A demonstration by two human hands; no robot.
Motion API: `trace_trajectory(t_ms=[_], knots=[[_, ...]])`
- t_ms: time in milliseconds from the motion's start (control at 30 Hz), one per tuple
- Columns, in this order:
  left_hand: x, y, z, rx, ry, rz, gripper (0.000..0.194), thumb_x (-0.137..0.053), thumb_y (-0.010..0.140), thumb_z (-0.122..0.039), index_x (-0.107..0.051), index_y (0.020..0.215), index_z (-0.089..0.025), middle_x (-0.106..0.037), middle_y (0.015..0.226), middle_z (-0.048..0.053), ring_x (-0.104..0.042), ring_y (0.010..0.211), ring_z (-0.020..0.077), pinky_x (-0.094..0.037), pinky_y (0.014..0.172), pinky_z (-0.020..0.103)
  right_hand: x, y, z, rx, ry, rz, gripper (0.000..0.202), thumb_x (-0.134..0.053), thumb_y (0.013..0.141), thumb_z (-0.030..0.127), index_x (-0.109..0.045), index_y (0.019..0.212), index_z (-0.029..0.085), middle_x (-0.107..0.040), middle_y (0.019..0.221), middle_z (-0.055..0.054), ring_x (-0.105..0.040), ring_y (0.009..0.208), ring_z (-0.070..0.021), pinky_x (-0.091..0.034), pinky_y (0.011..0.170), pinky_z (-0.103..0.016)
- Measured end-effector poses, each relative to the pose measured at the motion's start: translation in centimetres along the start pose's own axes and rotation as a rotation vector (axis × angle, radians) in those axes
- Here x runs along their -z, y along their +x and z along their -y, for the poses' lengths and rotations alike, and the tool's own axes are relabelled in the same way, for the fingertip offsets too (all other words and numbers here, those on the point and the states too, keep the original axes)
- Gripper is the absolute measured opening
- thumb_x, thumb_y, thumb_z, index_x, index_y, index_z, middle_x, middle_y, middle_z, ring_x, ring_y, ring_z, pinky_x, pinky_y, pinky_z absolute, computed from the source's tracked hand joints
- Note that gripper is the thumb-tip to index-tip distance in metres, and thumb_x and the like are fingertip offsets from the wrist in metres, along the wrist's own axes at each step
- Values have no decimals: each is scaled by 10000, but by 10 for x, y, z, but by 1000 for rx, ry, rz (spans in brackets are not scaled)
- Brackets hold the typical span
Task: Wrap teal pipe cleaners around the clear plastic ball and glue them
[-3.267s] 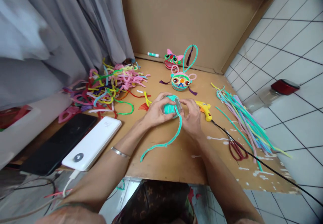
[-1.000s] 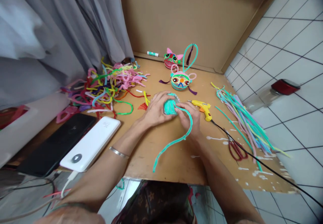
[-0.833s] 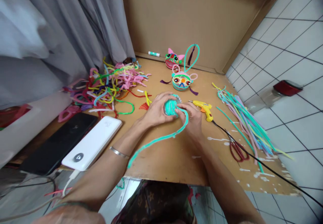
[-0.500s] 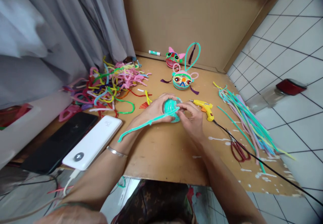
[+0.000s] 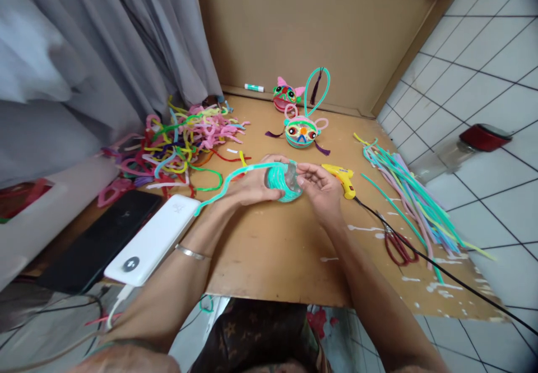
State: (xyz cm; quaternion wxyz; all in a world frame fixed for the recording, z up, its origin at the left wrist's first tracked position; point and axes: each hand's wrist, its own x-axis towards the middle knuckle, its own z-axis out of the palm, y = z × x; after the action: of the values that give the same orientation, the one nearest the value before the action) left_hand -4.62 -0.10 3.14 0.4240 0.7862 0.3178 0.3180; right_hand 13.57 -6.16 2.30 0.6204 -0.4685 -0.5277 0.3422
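Observation:
A small clear cup-like piece (image 5: 278,181), partly wrapped in turquoise pipe cleaner, is held in my left hand (image 5: 254,187), whose fingers curl round it. A loose turquoise strand (image 5: 229,181) runs from the wrapped piece leftward over my left wrist. My right hand (image 5: 320,188) is at the right rim of the piece, thumb and fingertips brought together there; whether they pinch the rim or something small is too fine to tell. Just right of it lies a yellow glue gun (image 5: 344,181). Behind stands a decorated lion-like head (image 5: 301,132) with a turquoise loop.
At the left are a heap of colourful pipe cleaners (image 5: 189,132), a white power bank (image 5: 153,238) and a black phone (image 5: 101,238). Straight pipe cleaners (image 5: 412,193), red-handled scissors (image 5: 397,247) and a black cord (image 5: 420,255) are at the right. A second head (image 5: 286,93) stands behind.
The wrapped piece has turned in my hands, showing more of its clear part. The loose strand has swung up and over my left hand. My right hand has shifted slightly right.

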Motion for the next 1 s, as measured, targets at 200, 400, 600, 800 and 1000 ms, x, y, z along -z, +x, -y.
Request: trace_trajectory(t_ms=[200,400,600,800,1000], knots=[[-13,2,4,-56,21,-124,773,-857,562,-428,-557,1238,-204,-581,1363,107,-550,1279,330,-443,1095,491,-4,-4,4,137,-72,-40,109,-675,777,271,-709,864,216,-693,875,-24,-657,855,-158,-560,798,-318],[-17,6,3,-118,87,-154,653,-836,602,-360,-629,1199,-198,-635,1326,101,-563,1285,320,-423,1122,485,-1,-3,3,282,-296,-57,152,-650,844,268,-727,966,220,-672,949,-31,-619,824,-150,-554,778,-318],[-20,7,5,-113,121,-155,596,-826,604,-345,-659,1157,-196,-619,1325,92,-567,1275,315,-429,1126,491,1,10,9,455,-528,57,193,-632,892,299,-755,1032,247,-658,907,-26,-602,771,-152,-547,723,-309],[-23,7,7,-238,125,-166,630,-823,609,-287,-630,1197,-169,-615,1286,108,-595,1220,292,-474,1079,448,5,26,15,568,-672,133,211,-577,940,336,-765,953,240,-679,958,-58,-650,881,-183,-554,790,-331],[-23,9,12,-290,133,-167,643,-845,579,-294,-639,1181,-200,-605,1316,94,-599,1215,289,-476,1080,461,9,39,14,510,-616,193,195,-622,914,369,-769,899,242,-726,838,-29,-657,772,-166,-549,738,-313]])
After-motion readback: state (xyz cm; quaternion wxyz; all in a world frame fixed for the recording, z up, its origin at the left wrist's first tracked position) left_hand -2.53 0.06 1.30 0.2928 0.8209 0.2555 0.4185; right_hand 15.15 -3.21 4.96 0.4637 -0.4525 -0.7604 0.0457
